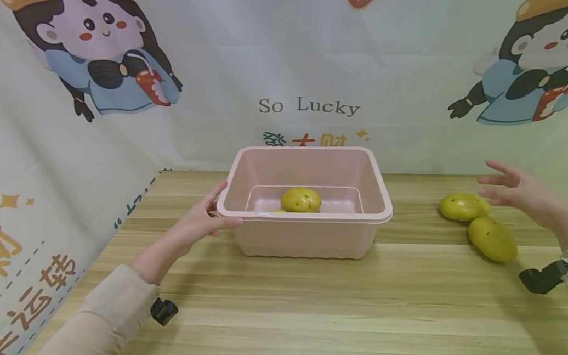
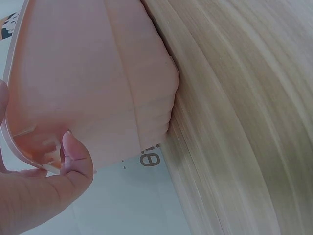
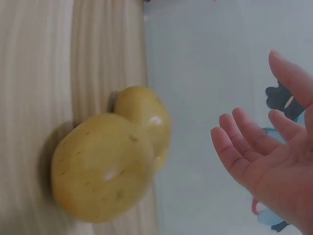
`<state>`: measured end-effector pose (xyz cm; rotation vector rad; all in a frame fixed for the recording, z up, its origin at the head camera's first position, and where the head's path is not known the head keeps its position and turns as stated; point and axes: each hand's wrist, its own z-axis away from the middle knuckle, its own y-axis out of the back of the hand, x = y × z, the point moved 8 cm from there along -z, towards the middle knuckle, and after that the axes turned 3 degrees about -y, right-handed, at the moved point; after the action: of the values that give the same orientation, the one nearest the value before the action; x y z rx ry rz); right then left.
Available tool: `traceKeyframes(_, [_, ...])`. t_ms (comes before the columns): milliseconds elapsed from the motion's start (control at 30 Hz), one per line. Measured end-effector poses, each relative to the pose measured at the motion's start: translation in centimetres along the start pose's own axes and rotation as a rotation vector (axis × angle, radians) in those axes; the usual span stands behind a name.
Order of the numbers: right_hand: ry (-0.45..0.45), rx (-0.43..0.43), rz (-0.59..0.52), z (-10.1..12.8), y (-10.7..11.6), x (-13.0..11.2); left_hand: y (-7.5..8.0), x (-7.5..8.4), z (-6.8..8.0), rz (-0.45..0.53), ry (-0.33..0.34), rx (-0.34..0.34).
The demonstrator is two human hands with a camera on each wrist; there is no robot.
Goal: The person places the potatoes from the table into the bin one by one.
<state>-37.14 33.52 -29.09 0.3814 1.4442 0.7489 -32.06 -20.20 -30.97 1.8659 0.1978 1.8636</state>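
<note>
The left hand (image 1: pixel 201 224) grips the near left corner of the pale pink rectangular plastic tub (image 1: pixel 309 237), thumb lying along the rim and fingers against the outer wall; the left wrist view shows the thumb (image 2: pixel 76 159) pressed to that corner's underside. The tub stands upright on the light wooden tabletop (image 1: pixel 334 313), and one yellow-brown potato (image 1: pixel 301 199) lies on its floor.

The right hand (image 1: pixel 520 194) hangs in the air, fingers spread and nearly straight, palm empty. Two further yellow-brown potatoes lie on the tabletop well right of the tub: the far one (image 1: pixel 462 206) just left of and below the fingertips, the near one (image 1: pixel 492 239) beneath the hand, touching its neighbour. The right wrist view shows clear air between the fingers (image 3: pixel 244 142) and both potatoes.

A cartoon-printed backdrop cloth (image 1: pixel 311 64) hangs behind the table.
</note>
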Motion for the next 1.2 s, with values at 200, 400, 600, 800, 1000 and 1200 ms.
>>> traceKeyframes(200, [-0.032,0.002,0.03,0.5,-0.6,1.8,0.0,0.0,0.0,0.001,0.001,-0.004])
traceKeyframes(400, [-0.03,0.009,0.012,1.2,-1.2,3.2,0.0,0.1,0.1,0.004,0.003,-0.001])
traceKeyframes(600, [-0.03,0.002,0.043,1.8,-1.6,4.4,0.0,0.2,0.1,0.004,0.003,-0.004])
traceKeyframes(800, [-0.051,-0.017,-0.002,2.1,-2.3,5.5,-0.1,0.1,0.1,0.005,0.007,-0.012])
traceKeyframes(1000, [-0.073,-0.031,-0.046,2.2,-3.1,6.5,-0.1,0.1,0.2,0.009,0.005,-0.014])
traceKeyframes(1200, [-0.099,-0.051,-0.036,2.5,-3.7,7.1,-0.1,0.1,0.1,0.018,0.006,-0.018])
